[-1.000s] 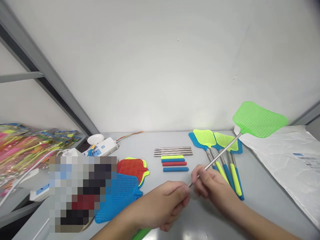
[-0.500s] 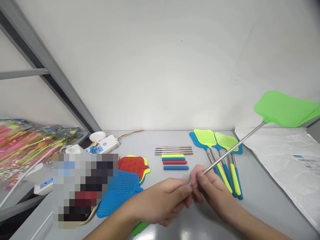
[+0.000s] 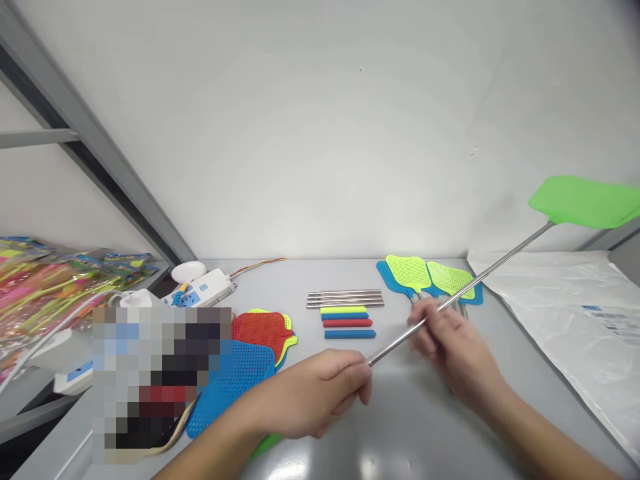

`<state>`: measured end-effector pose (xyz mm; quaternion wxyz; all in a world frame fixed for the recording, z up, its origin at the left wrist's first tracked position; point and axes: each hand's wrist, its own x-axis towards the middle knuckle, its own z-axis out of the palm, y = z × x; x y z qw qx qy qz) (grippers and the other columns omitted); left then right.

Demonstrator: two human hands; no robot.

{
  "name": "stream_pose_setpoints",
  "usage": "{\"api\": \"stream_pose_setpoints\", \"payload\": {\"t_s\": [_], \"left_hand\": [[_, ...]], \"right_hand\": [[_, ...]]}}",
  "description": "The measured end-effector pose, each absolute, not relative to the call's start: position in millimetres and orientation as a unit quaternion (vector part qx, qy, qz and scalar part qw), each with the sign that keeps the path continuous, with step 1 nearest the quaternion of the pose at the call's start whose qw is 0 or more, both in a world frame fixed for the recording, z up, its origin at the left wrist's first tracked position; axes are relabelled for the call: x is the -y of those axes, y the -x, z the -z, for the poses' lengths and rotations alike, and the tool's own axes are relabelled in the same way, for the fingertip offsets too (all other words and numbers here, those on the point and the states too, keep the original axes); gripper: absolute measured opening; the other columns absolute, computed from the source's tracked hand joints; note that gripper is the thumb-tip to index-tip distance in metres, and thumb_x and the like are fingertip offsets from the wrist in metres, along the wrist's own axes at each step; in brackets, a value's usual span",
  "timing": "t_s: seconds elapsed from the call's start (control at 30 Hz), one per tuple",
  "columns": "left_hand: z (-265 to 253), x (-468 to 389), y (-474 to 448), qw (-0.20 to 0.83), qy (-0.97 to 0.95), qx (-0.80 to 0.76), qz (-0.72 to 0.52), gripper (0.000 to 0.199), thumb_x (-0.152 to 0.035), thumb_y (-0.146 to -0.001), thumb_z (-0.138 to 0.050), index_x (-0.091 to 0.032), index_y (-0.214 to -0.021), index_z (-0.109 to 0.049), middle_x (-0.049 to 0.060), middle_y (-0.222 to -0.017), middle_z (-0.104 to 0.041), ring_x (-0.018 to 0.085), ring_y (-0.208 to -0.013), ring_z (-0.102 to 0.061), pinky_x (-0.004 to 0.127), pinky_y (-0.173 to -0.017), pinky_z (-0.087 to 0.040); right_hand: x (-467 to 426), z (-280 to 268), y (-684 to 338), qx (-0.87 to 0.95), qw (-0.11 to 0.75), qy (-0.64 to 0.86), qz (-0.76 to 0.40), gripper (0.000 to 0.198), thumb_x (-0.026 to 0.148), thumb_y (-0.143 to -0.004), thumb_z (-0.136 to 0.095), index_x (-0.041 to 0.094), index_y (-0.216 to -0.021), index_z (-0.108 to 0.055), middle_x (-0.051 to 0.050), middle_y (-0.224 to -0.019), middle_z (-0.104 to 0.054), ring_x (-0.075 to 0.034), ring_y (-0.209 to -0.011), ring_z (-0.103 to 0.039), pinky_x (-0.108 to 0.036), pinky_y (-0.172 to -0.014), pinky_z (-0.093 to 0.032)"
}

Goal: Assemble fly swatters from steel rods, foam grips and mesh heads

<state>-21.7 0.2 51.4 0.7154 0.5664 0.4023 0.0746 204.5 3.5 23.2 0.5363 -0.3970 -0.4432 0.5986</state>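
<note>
A green fly swatter [image 3: 587, 202] with a long metal rod is held in both hands, its head raised at the upper right. My left hand [image 3: 327, 390] is closed round the rod's lower end; part of a green handle shows below that wrist. Farther up the rod, my right hand [image 3: 445, 343] has its fingers closed on the metal. Behind the right hand lie several finished swatters with yellow swatter heads [image 3: 407, 272] and blue ones. Left of centre are loose heads, a red swatter head [image 3: 260, 337] and a blue swatter head [image 3: 240, 373] among them.
Metal rods [image 3: 345, 299] lie in a row at mid-table, with coloured handle grips [image 3: 350, 334] just in front. A power strip [image 3: 207, 288] sits at the back left, beyond a blurred-out item. Packaged goods [image 3: 50, 287] fill the far left; a white plastic bag [image 3: 565, 300] covers the right side.
My right hand has slid up the rod, away from the left hand, baring more metal between them. The green head has shifted slightly right.
</note>
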Motion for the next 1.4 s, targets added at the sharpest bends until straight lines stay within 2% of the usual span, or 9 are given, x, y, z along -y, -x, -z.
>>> {"api": "stream_pose_setpoints", "payload": {"t_s": [0.1, 0.17, 0.4, 0.5, 0.63, 0.73, 0.97, 1.2, 1.4], "left_hand": [[-50, 0, 20, 0.708, -0.579, -0.399, -0.067, 0.037, -0.052, -0.097, -0.035, -0.021, -0.086, -0.052, -0.007, -0.056, -0.034, 0.008, -0.045, -0.028, 0.018, -0.041, -0.028], [-51, -1, 22, 0.695, -0.595, -0.399, -0.067, 0.036, -0.051, -0.097, -0.035, -0.021, -0.084, -0.052, -0.007, -0.057, -0.034, 0.009, -0.047, -0.031, 0.019, -0.042, -0.03], [-63, -12, 33, 0.633, -0.66, -0.403, -0.032, 0.038, -0.053, -0.096, -0.035, -0.021, -0.083, -0.051, -0.007, -0.059, -0.038, 0.009, -0.048, -0.037, 0.02, -0.044, -0.033], [-64, -11, 30, 0.625, -0.663, -0.411, -0.034, 0.038, -0.052, -0.096, -0.035, -0.021, -0.086, -0.054, -0.007, -0.059, -0.038, 0.008, -0.047, -0.038, 0.02, -0.044, -0.033], [-61, -5, 23, 0.638, -0.645, -0.418, -0.042, 0.036, -0.05, -0.095, -0.036, -0.022, -0.09, -0.057, -0.006, -0.06, -0.037, 0.009, -0.048, -0.037, 0.02, -0.042, -0.032], [-60, -3, 23, 0.638, -0.646, -0.416, -0.051, 0.035, -0.049, -0.095, -0.036, -0.021, -0.089, -0.057, -0.006, -0.061, -0.038, 0.01, -0.049, -0.038, 0.02, -0.042, -0.032], [-65, -7, 29, 0.607, -0.669, -0.427, -0.044, 0.038, -0.052, -0.094, -0.038, -0.021, -0.091, -0.059, -0.005, -0.062, -0.038, 0.009, -0.051, -0.037, 0.021, -0.045, -0.028], [-60, -12, 37, 0.61, -0.657, -0.44, -0.054, 0.037, -0.055, -0.093, -0.043, -0.022, -0.094, -0.06, -0.005, -0.067, -0.039, 0.009, -0.053, -0.033, 0.021, -0.044, -0.025], [-64, -14, 38, 0.582, -0.686, -0.433, -0.062, 0.036, -0.051, -0.095, -0.041, -0.022, -0.091, -0.062, -0.005, -0.069, -0.042, 0.007, -0.052, -0.033, 0.019, -0.048, -0.028]], "right_hand": [[7, -16, -187, 0.473, 0.475, 0.397, -0.627, 0.04, 0.057, -0.093, -0.046, 0.021, -0.081, -0.059, 0.004, -0.047, -0.043, -0.012, -0.05, -0.04, -0.027, -0.054, -0.032], [9, -15, -184, 0.479, 0.474, 0.408, -0.615, 0.043, 0.056, -0.095, -0.042, 0.02, -0.081, -0.06, 0.005, -0.045, -0.042, -0.012, -0.049, -0.037, -0.027, -0.053, -0.03], [-12, -36, -223, 0.391, 0.609, 0.416, -0.551, 0.031, 0.048, -0.093, -0.054, 0.021, -0.079, -0.062, 0.007, -0.046, -0.029, -0.01, -0.047, -0.025, -0.026, -0.053, -0.032], [-15, -35, -224, 0.382, 0.625, 0.415, -0.54, 0.032, 0.049, -0.092, -0.053, 0.021, -0.077, -0.061, 0.007, -0.046, -0.031, -0.01, -0.047, -0.028, -0.026, -0.053, -0.033], [-3, -18, -198, 0.44, 0.547, 0.416, -0.578, 0.036, 0.056, -0.09, -0.054, 0.022, -0.08, -0.06, 0.005, -0.048, -0.039, -0.011, -0.05, -0.039, -0.026, -0.053, -0.03], [5, -11, -187, 0.469, 0.496, 0.42, -0.598, 0.045, 0.06, -0.093, -0.042, 0.021, -0.079, -0.061, 0.005, -0.044, -0.039, -0.012, -0.049, -0.039, -0.027, -0.052, -0.029], [-5, -30, -215, 0.445, 0.577, 0.431, -0.532, 0.038, 0.052, -0.092, -0.053, 0.019, -0.076, -0.064, 0.006, -0.044, -0.032, -0.011, -0.05, -0.03, -0.028, -0.053, -0.026], [-11, -29, -217, 0.432, 0.585, 0.428, -0.536, 0.036, 0.051, -0.091, -0.055, 0.019, -0.076, -0.065, 0.005, -0.046, -0.036, -0.012, -0.05, -0.036, -0.028, -0.054, -0.032], [-23, -37, -232, 0.353, 0.672, 0.429, -0.49, 0.031, 0.045, -0.093, -0.055, 0.02, -0.075, -0.062, 0.006, -0.045, -0.031, -0.01, -0.047, -0.031, -0.025, -0.052, -0.035]]}}
